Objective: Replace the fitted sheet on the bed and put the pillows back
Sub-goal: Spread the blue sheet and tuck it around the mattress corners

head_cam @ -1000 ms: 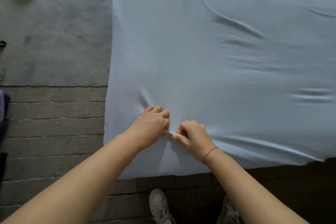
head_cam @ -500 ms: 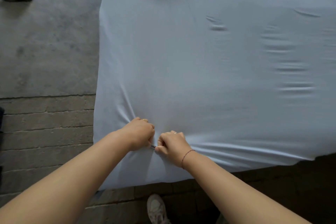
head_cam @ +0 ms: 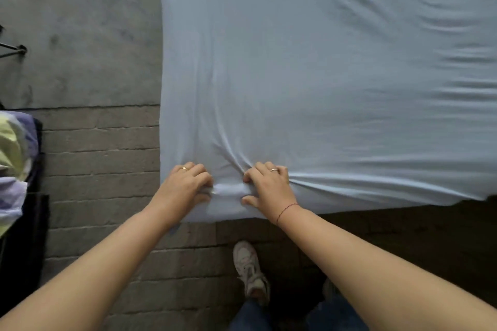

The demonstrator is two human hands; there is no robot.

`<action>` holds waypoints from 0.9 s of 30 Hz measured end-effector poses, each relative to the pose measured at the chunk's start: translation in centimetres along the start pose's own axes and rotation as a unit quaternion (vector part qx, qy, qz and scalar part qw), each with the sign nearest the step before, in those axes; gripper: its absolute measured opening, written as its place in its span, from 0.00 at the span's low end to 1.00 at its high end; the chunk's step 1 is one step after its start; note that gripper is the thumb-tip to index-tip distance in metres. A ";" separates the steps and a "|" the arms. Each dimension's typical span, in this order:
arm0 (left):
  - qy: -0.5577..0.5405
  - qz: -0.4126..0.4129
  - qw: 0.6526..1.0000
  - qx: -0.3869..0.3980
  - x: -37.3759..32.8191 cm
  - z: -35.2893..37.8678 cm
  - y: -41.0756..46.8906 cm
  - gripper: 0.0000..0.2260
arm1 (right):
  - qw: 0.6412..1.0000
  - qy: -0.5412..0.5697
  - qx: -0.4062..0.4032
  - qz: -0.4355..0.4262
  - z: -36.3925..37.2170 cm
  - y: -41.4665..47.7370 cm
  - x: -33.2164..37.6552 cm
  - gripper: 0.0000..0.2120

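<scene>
Now: your left hand (head_cam: 185, 185) and right hand (head_cam: 269, 187) are both down on the pale blue sheet (head_cam: 322, 75), close to the near edge of the bed (head_cam: 172, 62), by its near left corner. Each hand has its fingers curled into the cloth with the thumb drawn toward them, gripping a fold. A short bunched ridge (head_cam: 228, 191) of sheet runs between the two hands, which are near each other but not touching. Creases fan away from both grips across the bed, and more ripples lie toward the right side. The sheet covers all of the bed top in view, its near edge hanging just over the side. There is a red thread bracelet (head_cam: 287, 208) on your right wrist. Below, one white shoe (head_cam: 250, 271) stands on the brick floor (head_cam: 102, 169), and grey concrete floor (head_cam: 80, 35) lies beyond the brick, left of the bed. A bundle of yellow and lilac cloth (head_cam: 10, 153) sits at the far left edge, well apart from the bed.
</scene>
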State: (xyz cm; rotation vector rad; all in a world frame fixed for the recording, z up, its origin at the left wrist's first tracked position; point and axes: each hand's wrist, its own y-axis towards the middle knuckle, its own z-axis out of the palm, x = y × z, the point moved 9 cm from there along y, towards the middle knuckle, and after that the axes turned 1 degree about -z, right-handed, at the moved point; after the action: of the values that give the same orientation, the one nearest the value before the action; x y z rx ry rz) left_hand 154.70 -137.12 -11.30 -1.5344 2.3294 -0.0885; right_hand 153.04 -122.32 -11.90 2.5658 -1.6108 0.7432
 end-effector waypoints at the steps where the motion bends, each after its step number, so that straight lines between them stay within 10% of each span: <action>1: 0.003 0.014 1.000 0.006 -0.1 -0.2 0.5 0.19 | 1.000 -0.007 -0.006 -0.009 -0.1 0.5 0.4 0.19; 9: -0.019 0.066 0.994 0.084 1.3 1.2 -2.3 0.15 | 0.992 -0.022 0.111 -0.059 1.0 0.9 2.1 0.09; 14: -0.140 -0.115 0.982 0.051 2.2 2.7 -5.0 0.07 | 0.994 0.015 0.107 -0.031 1.6 0.1 2.5 0.08; 22: -0.063 -0.173 0.975 -0.123 -3.4 1.3 -4.1 0.33 | 0.970 0.130 -0.071 0.191 -1.4 -6.5 -4.0 0.18; 27: -0.022 -0.115 0.985 -0.130 -2.1 0.9 -3.1 0.17 | 0.968 0.154 0.142 0.141 3.0 -10.5 -5.8 0.21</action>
State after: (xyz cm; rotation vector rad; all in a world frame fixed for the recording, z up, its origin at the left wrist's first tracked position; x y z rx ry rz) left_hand 158.42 -136.36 -10.86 -1.9065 2.1885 0.1982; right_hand 161.09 -113.38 -14.52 2.2480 -1.8952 1.4126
